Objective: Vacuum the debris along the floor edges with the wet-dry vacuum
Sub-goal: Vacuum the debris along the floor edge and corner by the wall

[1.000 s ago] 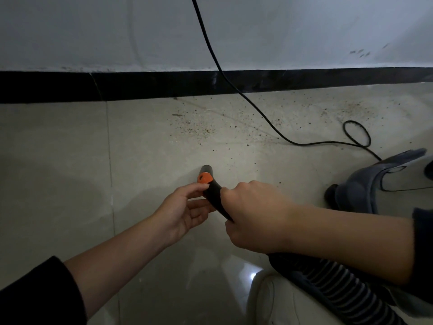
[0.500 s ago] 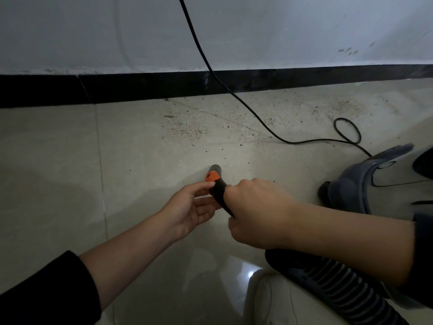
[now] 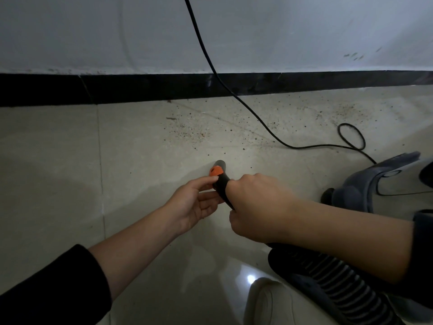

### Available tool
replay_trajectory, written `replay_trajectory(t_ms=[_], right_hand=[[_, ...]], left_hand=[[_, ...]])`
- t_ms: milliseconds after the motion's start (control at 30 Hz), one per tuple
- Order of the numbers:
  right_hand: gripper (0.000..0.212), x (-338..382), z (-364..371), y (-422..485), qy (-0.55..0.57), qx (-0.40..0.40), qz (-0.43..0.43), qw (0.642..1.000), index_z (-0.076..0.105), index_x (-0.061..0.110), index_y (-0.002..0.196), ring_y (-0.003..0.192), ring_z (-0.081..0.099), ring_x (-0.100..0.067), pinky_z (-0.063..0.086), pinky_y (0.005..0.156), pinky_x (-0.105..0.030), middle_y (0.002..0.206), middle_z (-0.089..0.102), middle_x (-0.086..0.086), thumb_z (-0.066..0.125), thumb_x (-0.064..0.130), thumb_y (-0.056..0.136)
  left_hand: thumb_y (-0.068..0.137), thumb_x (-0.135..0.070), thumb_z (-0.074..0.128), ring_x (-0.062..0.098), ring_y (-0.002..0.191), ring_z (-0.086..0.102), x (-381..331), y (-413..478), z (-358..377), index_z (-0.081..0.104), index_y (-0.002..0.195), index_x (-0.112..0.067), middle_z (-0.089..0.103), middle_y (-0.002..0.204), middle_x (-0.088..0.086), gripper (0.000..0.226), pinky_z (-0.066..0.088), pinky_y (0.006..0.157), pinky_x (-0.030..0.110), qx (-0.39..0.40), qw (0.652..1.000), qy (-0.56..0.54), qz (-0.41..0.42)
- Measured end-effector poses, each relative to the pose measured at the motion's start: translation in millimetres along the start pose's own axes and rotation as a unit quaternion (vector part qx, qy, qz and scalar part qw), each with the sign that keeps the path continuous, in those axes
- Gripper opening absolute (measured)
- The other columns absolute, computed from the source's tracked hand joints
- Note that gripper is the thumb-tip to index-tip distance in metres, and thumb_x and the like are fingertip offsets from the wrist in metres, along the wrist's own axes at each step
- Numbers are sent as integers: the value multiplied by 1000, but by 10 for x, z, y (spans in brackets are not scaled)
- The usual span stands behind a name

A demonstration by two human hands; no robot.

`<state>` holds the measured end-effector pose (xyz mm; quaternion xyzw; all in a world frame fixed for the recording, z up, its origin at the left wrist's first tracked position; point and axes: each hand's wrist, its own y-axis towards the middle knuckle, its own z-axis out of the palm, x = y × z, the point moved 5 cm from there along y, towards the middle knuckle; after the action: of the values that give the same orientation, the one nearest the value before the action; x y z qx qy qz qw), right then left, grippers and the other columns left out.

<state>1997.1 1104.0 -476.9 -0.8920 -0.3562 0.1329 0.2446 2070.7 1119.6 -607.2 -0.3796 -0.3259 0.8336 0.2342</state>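
Two hands are holding the black tube (image 3: 222, 184) of the vacuum low over the floor (image 3: 58, 172).

In the middle of the frame, the left hand (image 3: 192, 204) is pinching the tube with its fingers (image 3: 208, 195), just under the orange piece (image 3: 216, 171). The tube's open end is pointing up the frame at the crumbs (image 3: 192, 134), which are lying near the black strip (image 3: 140, 90) under the wall (image 3: 93, 31). The right hand (image 3: 257, 207) is gripping the tube, its fingers curling tight around it. At the lower right, the ribbed hose (image 3: 328, 280) is running off under that arm. A black cord (image 3: 234, 97) is hanging down the wall and looping on the floor at the right.
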Motion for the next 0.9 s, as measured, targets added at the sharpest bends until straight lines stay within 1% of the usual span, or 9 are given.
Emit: replay_trajectory(t_ms=[200,333,400,567,767,900], right_hand=[[31,73,-64,105,3,-9,-14,1000,28,18,66,51,35,-12,31,45,-23,64,39,1,51,20,86],[30,144,-85,166,5,-14,-27,1000,29,18,67,52,36,-11,30,44,-23,65,40,1,51,20,87],[29,176,-92,190,6,-17,-31,999,30,18,68,52,36,-11,29,44,-23,65,40,2,51,20,87],[14,238,-110,226,17,-21,-49,998,39,16,84,52,34,-11,29,45,-23,66,38,2,51,20,89],[15,280,-120,268,24,-23,-54,998,38,15,88,52,30,-11,27,45,-22,65,34,3,52,21,89],[14,289,-143,287,27,-23,-58,998,38,15,89,53,30,-10,25,45,-23,66,33,3,51,20,90]], left_hand=[[91,-22,61,12,52,67,-81,0,-139,58,98,-7,67,60,3,17,51,56,21,-15,1000,-23,15],[90,-22,60,12,52,66,-130,-18,-239,57,105,-6,67,60,4,22,49,60,23,-35,998,-40,28],[91,-22,60,12,51,66,-147,-27,-275,58,103,-7,66,58,3,20,47,63,24,-40,998,-47,33],[89,-23,59,12,49,64,-161,-32,-354,61,97,-8,65,58,3,17,47,62,26,-68,995,-61,46],[88,-24,60,12,49,61,-186,-28,-418,62,94,-10,64,60,2,15,46,60,26,-91,991,-72,63],[87,-24,60,12,49,62,-218,-32,-433,61,98,-10,64,62,2,18,47,58,27,-105,989,-77,72]])
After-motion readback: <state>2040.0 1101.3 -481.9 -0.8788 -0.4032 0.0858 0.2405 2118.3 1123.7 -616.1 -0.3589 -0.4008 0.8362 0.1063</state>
